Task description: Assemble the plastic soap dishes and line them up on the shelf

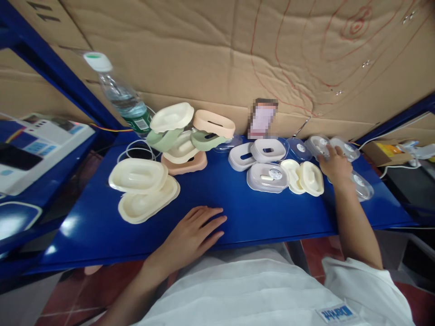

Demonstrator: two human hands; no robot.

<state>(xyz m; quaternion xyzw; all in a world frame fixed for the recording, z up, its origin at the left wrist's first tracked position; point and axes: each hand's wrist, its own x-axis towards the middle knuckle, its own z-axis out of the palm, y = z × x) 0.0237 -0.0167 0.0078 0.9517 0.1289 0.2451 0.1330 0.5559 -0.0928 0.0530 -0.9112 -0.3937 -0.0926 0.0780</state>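
Observation:
My left hand [192, 235] lies palm down near the front edge of the blue table, fingers stretched and slightly apart, holding nothing. At the right, my right hand [337, 166] reaches over a group of clear plastic cases, its fingers spread on or just above the near side of a clear case with a round label [316, 144]. Whether it presses on that case I cannot tell. Another clear case [345, 148] sits just beyond the hand, and one more [363, 186] lies beside the wrist. Left of my right hand are two small cream oval trays [311, 178].
Larger cream oval trays [137, 175] lie at left, before a stack with green and peach pieces [215, 123]. Pale grey oval rings [268, 149] and a labelled clear case [267, 176] occupy the middle. A water bottle [124, 102] and phone [263, 118] stand against the cardboard wall [190, 54].

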